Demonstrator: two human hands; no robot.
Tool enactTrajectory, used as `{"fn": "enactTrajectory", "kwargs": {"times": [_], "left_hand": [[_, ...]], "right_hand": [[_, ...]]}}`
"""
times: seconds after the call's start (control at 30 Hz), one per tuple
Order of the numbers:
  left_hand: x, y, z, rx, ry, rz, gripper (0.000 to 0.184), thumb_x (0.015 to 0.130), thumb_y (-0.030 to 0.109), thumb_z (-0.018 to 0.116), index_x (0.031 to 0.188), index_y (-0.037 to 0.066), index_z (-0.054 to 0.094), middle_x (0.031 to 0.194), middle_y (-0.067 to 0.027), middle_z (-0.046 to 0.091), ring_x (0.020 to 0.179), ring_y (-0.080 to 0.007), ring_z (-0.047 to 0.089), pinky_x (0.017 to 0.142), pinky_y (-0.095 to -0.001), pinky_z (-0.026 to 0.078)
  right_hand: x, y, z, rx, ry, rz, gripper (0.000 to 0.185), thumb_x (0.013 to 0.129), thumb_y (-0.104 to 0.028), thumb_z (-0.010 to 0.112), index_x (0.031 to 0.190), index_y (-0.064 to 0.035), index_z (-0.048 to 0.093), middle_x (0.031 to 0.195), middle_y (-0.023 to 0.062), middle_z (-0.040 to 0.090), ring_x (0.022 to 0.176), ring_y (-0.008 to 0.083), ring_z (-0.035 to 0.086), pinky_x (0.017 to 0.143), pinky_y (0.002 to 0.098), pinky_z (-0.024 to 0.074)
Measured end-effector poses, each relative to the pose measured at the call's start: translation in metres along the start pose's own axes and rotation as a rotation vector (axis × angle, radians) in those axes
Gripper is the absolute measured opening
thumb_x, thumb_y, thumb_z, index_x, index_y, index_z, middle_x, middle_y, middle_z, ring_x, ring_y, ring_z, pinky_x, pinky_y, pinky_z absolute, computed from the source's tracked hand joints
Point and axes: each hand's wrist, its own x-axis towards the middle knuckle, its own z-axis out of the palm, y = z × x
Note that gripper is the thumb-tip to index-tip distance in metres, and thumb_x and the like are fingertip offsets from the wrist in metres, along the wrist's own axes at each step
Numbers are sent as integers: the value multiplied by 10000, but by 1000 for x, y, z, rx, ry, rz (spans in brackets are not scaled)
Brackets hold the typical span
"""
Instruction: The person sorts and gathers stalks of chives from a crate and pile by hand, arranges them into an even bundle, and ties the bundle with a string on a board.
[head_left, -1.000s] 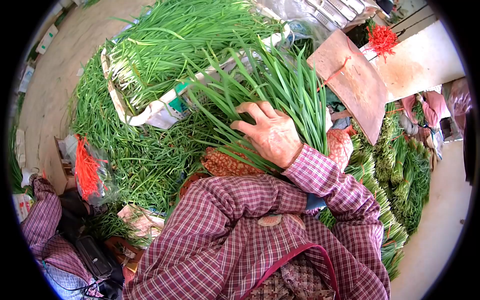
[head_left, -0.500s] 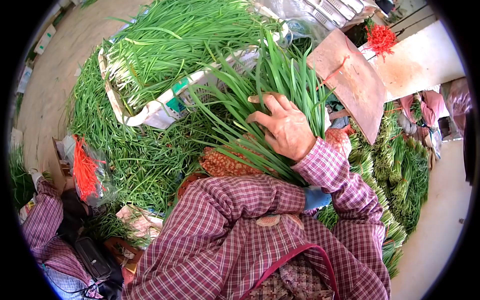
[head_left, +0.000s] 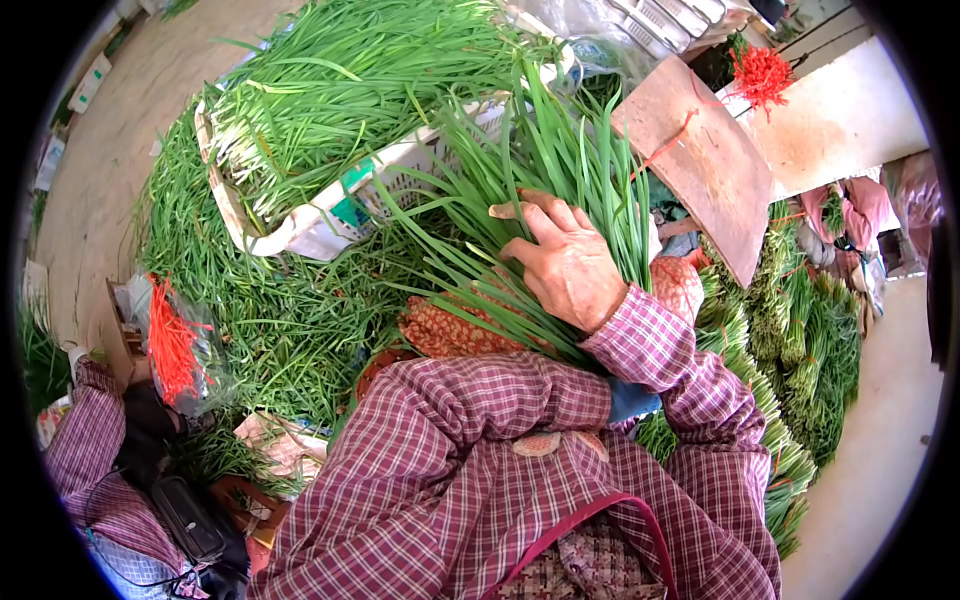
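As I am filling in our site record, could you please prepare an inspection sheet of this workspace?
Surface: loose green leaves piled beside the white crate.
Job's things: a bunch of long green leaves under the right hand; heaped leaves in the crate.
Clutter: red strands by clear plastic, left.
Hands: right hand over the bunch, fingers bent and apart, grip unclear; left hand not seen.
Cables: a thin dark cord near the black bag, lower left; purpose unclear.
Surroundings: brown board and green bundles at right; another person's striped sleeve, lower left.
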Motion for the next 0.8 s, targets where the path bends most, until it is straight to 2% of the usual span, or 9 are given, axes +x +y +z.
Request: {"fn": "enactTrajectory", "kwargs": {"times": [0.23, 0.5, 0.57, 0.6, 0.63, 0.7, 0.8], "left_hand": [[6, -1, -7, -61, 8, 21, 414, 980, 248, 367, 1372, 117, 339, 1397, -101, 363, 1286, -211, 345, 1072, -350, 295], [0, -3, -7, -115, 19, 29, 393, 966, 242, 387, 1337, 111, 379, 1357, -98, 400, 1246, -209, 381, 1044, -350, 322], [-6, -7, -4, -117, 26, 33, 388, 963, 241, 393, 1328, 109, 389, 1347, -97, 410, 1236, -209, 390, 1037, -351, 328], [-6, -7, -5, -129, 23, 34, 386, 961, 240, 395, 1324, 108, 394, 1342, -97, 415, 1231, -209, 394, 1034, -351, 332], [-8, -8, -4, -133, 25, 33, 383, 959, 239, 398, 1319, 107, 399, 1337, -97, 419, 1226, -209, 399, 1030, -351, 335], [-10, -9, -4, -139, 24, 33, 378, 956, 238, 403, 1310, 106, 409, 1327, -96, 429, 1216, -208, 408, 1023, -351, 342], [-10, -8, -6, -150, 22, 41, 371, 951, 235, 411, 1297, 103, 424, 1312, -94, 443, 1201, -208, 421, 1013, -351, 351]], "right_hand": [[0, -10, 6, -74, -7, 63, 176, 695, -228, 689, 812, -102, 648, 1277, 51, 503, 1272, 291, 390, 969, 419, 364], [-3, 0, 25, -31, 79, -6, 144, 694, -160, 607, 807, -82, 649, 1254, 60, 506, 1256, 271, 404, 1009, 445, 338], [0, 4, 29, 13, 134, 6, 173, 673, -140, 621, 834, -80, 637, 1244, 61, 512, 1250, 268, 415, 1005, 449, 343], [7, 4, 27, 12, 219, 28, 81, 740, -137, 685, 790, -89, 642, 1223, 31, 553, 1151, 286, 494, 920, 426, 402], [14, 4, 25, 12, 222, 28, 81, 740, -137, 685, 790, -89, 642, 1223, 31, 553, 1151, 286, 494, 920, 426, 402], [27, 1, 15, 179, 247, 159, 95, 757, -162, 699, 812, -99, 654, 1216, 35, 553, 1139, 286, 496, 915, 429, 407], [33, -9, -16, 171, 260, 103, 111, 746, -171, 715, 835, -123, 668, 1226, 47, 546, 1164, 299, 481, 956, 437, 392]]}}
